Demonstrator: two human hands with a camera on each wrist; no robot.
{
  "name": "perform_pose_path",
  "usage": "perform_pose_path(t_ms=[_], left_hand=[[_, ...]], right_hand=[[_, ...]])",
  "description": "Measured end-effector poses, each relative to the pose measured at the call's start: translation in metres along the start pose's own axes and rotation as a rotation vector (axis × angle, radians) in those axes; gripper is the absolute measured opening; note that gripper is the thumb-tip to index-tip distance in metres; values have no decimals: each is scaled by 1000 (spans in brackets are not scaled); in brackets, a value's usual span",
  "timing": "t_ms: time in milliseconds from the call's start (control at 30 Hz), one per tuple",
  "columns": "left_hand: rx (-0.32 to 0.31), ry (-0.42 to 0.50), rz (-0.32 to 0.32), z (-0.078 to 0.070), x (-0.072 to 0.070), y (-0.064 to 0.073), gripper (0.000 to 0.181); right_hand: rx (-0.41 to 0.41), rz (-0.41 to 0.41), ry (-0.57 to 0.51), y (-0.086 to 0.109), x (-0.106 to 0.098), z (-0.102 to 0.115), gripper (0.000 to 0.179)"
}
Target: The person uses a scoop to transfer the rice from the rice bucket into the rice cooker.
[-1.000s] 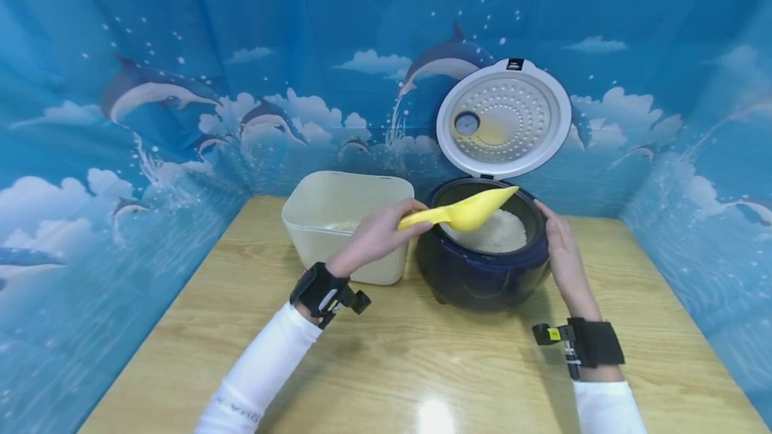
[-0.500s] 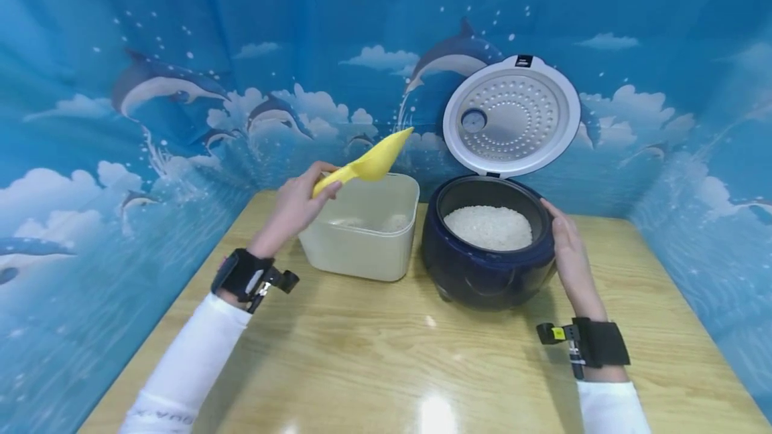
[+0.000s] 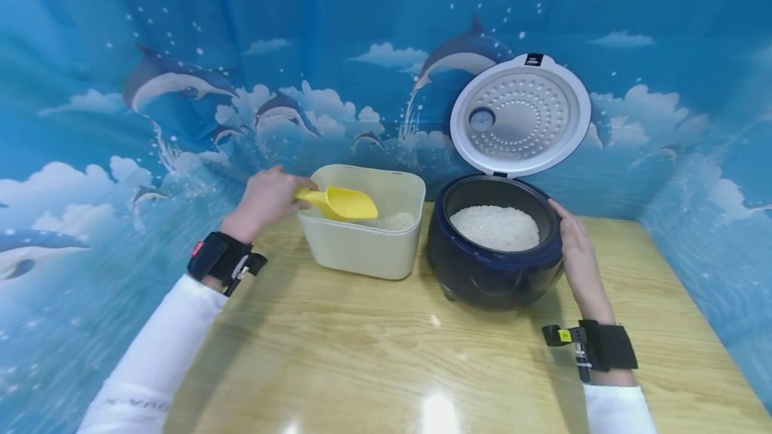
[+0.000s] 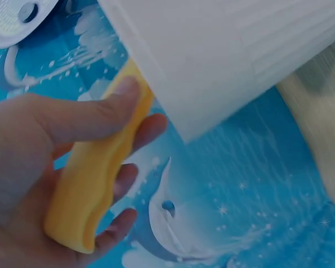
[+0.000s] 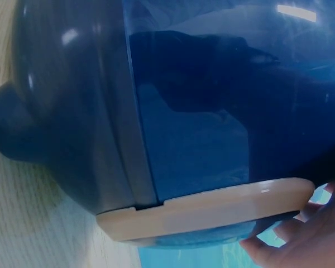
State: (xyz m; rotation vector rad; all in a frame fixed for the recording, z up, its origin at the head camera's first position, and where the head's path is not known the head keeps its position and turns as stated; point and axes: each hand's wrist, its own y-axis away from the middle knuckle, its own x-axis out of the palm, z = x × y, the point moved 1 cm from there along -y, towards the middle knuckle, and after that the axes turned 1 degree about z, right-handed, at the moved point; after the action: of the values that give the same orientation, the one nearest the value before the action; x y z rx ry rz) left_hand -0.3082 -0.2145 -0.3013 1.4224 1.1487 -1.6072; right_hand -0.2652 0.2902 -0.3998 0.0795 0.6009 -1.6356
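Note:
My left hand (image 3: 269, 197) grips the handle of a yellow scoop (image 3: 351, 205) at the left rim of a cream bin (image 3: 364, 253). The scoop's bowl is inside the bin's mouth, above some rice (image 3: 397, 222). In the left wrist view, fingers and thumb wrap the yellow handle (image 4: 89, 184) beside the bin wall (image 4: 201, 61). To the right stands a dark blue rice cooker (image 3: 494, 280) with white rice (image 3: 497, 228) inside. My right hand (image 3: 577, 253) rests against the cooker's right side, fingers extended; the right wrist view shows its fingertips (image 5: 290, 229) by a beige side strip.
The cooker's round lid (image 3: 521, 116) stands raised at the back. Bin and cooker sit side by side on a wooden table (image 3: 362, 353). A blue dolphin-print curtain (image 3: 362, 52) encloses the back and sides.
My left hand has carried the scoop left from above the cooker to the bin, raising it and then lowering it into the mouth. My right hand has stayed on the cooker.

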Motion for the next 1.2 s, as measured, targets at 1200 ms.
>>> perform_pose_path(t_ms=[1200], left_hand=[[-74, 412, 36, 15, 21, -6, 41]], right_hand=[[3, -1, 15, 2, -1, 1, 55]])
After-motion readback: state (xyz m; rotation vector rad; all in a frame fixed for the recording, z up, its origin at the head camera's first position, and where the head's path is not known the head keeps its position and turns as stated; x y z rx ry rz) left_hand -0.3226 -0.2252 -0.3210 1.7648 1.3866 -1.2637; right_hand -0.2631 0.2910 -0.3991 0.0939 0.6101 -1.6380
